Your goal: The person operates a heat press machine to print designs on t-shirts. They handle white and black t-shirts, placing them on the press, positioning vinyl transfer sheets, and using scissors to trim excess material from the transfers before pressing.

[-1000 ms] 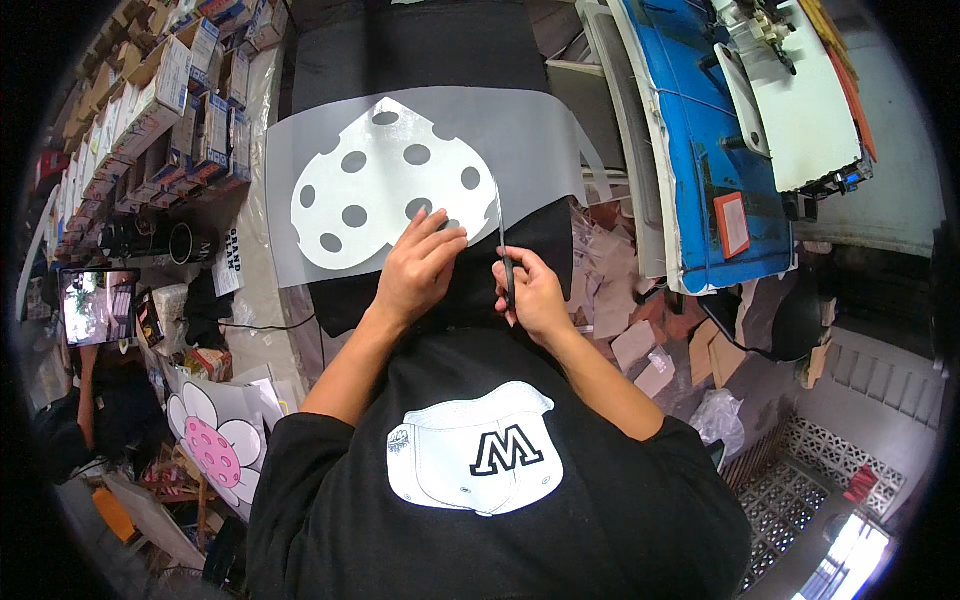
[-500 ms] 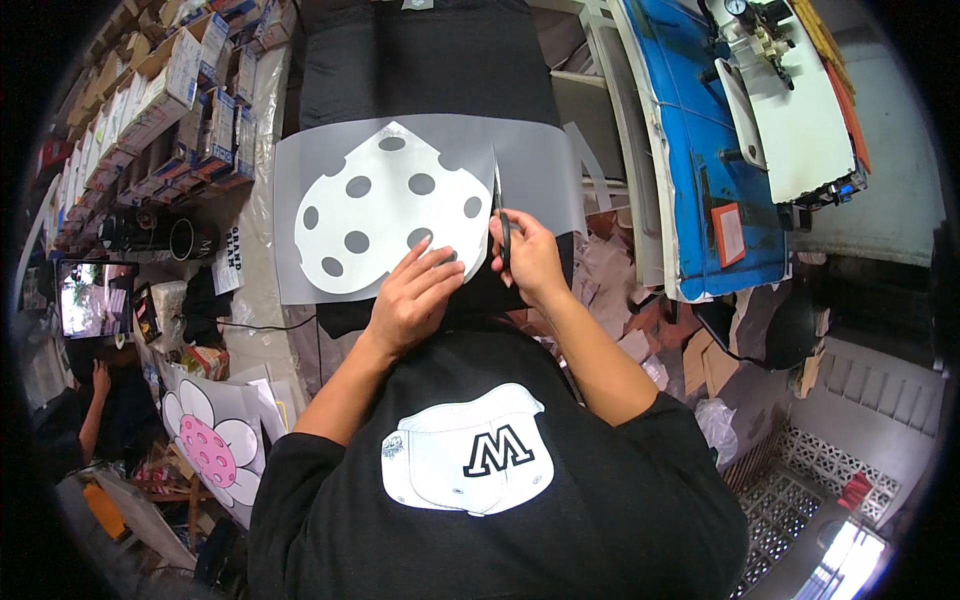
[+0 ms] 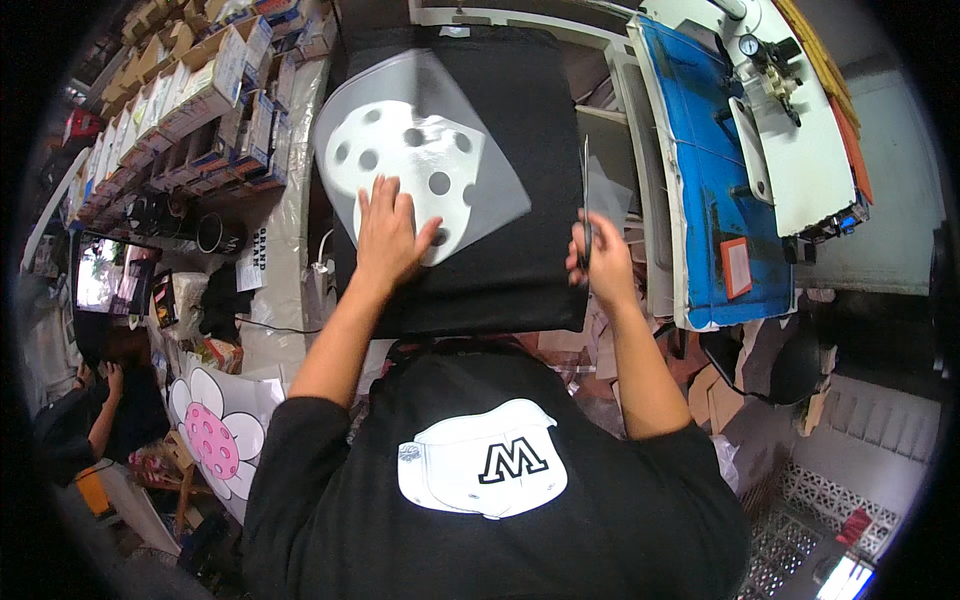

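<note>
A white shape with dark round spots [image 3: 410, 165] lies on a translucent grey film sheet [image 3: 500, 195], tilted on a black cloth-covered surface [image 3: 520, 90]. My left hand [image 3: 388, 235] rests flat over the shape's lower part, fingers spread, covering some of it. To the right, at the black surface's edge, my right hand [image 3: 605, 260] grips black-handled scissors [image 3: 586, 185]. Their blades point away from me, clear of the sheet and looking nearly closed. A translucent film scrap [image 3: 608, 190] shows just behind the scissors; whether they touch is unclear.
Boxes [image 3: 205, 85] crowd the left shelf. A blue-topped press with a white arm [image 3: 700, 190] stands at right. Paper scraps [image 3: 600, 345] litter the floor. At lower left are a flower-shaped print [image 3: 215, 440] and another person's arm [image 3: 105, 410].
The sheet has turned and shifted away to the left, and its right-hand part is no longer beside the shape. My right hand has carried the scissors right; my left hand now lies flatter on the shape.
</note>
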{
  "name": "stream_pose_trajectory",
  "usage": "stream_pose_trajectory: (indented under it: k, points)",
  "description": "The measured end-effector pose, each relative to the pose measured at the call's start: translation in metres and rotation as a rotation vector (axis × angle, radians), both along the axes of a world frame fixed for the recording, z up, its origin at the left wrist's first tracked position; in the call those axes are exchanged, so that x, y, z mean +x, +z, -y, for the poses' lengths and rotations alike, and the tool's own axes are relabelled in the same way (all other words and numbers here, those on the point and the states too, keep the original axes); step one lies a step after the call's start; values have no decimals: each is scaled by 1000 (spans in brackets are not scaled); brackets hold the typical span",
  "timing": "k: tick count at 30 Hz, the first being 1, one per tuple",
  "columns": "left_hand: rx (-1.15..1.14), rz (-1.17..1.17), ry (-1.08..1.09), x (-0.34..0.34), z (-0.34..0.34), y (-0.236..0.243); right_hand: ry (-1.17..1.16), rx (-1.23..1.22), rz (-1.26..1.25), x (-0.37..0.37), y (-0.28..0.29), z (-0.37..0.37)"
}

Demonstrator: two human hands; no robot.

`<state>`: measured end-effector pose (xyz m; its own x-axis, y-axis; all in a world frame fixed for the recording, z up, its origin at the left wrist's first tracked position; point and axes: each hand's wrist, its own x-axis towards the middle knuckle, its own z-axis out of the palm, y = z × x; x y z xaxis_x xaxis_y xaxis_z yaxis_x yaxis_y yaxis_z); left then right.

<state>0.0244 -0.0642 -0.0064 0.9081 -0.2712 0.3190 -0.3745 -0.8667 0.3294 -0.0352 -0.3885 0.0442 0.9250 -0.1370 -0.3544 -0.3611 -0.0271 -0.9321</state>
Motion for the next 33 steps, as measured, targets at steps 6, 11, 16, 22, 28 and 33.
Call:
stream_pose_trajectory:
  k: [6, 11, 16, 22, 28, 33]
  points:
    - [-21, -100, -351, 61, -40, 20, 328, 278, -326, -116, -6, -18]
    - [-122, -91, -452, 24, 2, 29, 144, 267, -263, -102, -17, -69]
    - [-47, 11, -594, -3, 50, 15, 110, 341, -242, -102, -19, -81]
    - [-146, 127, -542, -10, 62, 6, 67, 328, -212, -99, -19, -89]
    - [-128, 143, -512, -13, 64, 6, 38, 226, -203, -88, -15, -93]
    - [-155, 183, -460, -15, 73, 19, 28, 197, -236, -92, -11, -92]
